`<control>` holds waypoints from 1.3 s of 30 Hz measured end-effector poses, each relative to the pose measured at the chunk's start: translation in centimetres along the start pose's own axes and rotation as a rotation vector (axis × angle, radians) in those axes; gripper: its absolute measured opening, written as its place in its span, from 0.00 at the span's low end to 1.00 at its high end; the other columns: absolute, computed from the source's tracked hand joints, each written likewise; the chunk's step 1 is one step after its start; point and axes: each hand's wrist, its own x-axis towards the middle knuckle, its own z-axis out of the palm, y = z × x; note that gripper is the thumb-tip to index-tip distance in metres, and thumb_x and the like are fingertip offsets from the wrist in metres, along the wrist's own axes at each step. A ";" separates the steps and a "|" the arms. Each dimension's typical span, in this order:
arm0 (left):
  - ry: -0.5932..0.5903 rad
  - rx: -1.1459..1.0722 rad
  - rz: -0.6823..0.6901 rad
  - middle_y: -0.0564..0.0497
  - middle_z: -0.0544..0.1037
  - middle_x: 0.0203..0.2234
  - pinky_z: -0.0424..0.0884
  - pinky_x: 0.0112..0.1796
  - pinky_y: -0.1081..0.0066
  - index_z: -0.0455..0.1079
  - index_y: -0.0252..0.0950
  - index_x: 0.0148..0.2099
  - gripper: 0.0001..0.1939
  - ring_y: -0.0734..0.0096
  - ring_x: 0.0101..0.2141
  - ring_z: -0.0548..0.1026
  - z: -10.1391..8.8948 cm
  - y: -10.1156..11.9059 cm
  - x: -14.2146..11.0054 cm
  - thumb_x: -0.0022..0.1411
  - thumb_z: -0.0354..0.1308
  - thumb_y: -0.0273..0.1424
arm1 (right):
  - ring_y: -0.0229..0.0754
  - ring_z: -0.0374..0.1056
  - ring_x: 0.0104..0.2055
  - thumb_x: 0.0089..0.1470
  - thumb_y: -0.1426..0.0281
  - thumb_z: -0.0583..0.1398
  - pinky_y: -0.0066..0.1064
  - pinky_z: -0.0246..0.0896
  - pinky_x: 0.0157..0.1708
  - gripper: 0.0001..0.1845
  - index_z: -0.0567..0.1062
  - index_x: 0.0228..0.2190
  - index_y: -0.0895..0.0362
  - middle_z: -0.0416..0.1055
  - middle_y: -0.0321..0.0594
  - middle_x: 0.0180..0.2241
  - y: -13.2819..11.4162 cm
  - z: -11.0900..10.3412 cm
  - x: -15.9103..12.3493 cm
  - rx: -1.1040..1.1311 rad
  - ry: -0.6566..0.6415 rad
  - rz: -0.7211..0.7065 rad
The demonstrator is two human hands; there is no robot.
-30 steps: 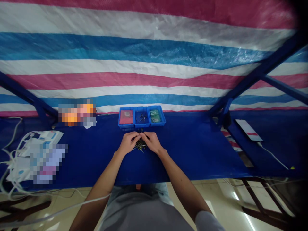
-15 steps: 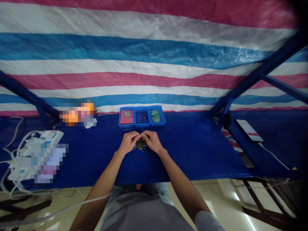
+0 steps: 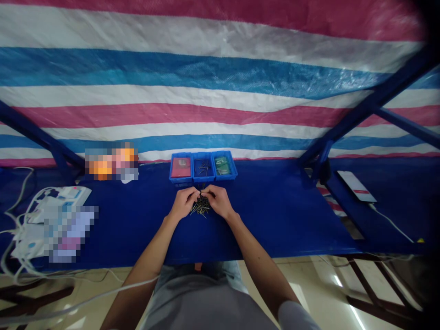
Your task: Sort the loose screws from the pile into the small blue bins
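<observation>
The left hand (image 3: 184, 204) and the right hand (image 3: 220, 201) rest close together, palms down, with the fingers curled inward. Their fingertips almost meet over a loose heap of slim, dark metal pins (image 3: 201, 207). Both hands are nearly closed, but the fingertips hide the middle of the heap, so it may be that one or two pins are pinched there; I can't tell. The pins could be nails or screws, as they are too small to make out.

The heap sits directly between and just below the fingertips. Its thin, straight shanks have no single direction: they cross one another, and several splay toward the lower left and lower right. The heap lies on a smooth, dark blue table covering (image 3: 275, 215).

Just beyond the hands, three small, rectangular blue plastic bins (image 3: 202, 155) stand side by side. The left one holds a flat red packet (image 3: 180, 167), the middle one a scatter of dark metal pins (image 3: 202, 167), and the right one a green packet (image 3: 222, 164).

Well to the right of the hands, a black smartphone (image 3: 355, 185) with a lit screen lies on a blue surface, with a white charging cable (image 3: 388, 222) running from it. Behind the table hangs a woven tarpaulin (image 3: 220, 68) striped in pink, white and blue.
</observation>
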 end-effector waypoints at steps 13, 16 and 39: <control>-0.015 0.018 -0.024 0.55 0.70 0.19 0.61 0.31 0.74 0.67 0.35 0.29 0.22 0.74 0.23 0.69 -0.1 0.3 0.0 0.72 0.46 0.41 | 0.39 0.71 0.32 0.59 0.71 0.60 0.28 0.61 0.34 0.08 0.76 0.28 0.55 0.76 0.37 0.30 0.2 -0.1 -0.1 0.008 0.024 -0.018; -0.012 0.019 -0.023 0.55 0.69 0.18 0.61 0.31 0.74 0.67 0.35 0.29 0.22 0.74 0.23 0.68 -0.1 0.3 0.0 0.72 0.46 0.41 | 0.39 0.71 0.32 0.59 0.72 0.60 0.28 0.61 0.34 0.08 0.76 0.27 0.55 0.76 0.37 0.30 0.1 -0.2 0.0 0.005 0.031 -0.016; 0.054 0.014 0.017 0.52 0.76 0.24 0.64 0.31 0.75 0.73 0.35 0.33 0.15 0.73 0.26 0.71 0.1 0.3 0.2 0.69 0.52 0.36 | 0.39 0.70 0.30 0.59 0.70 0.58 0.28 0.62 0.32 0.09 0.79 0.33 0.56 0.76 0.39 0.30 0.4 -1.1 0.2 -0.027 0.021 0.022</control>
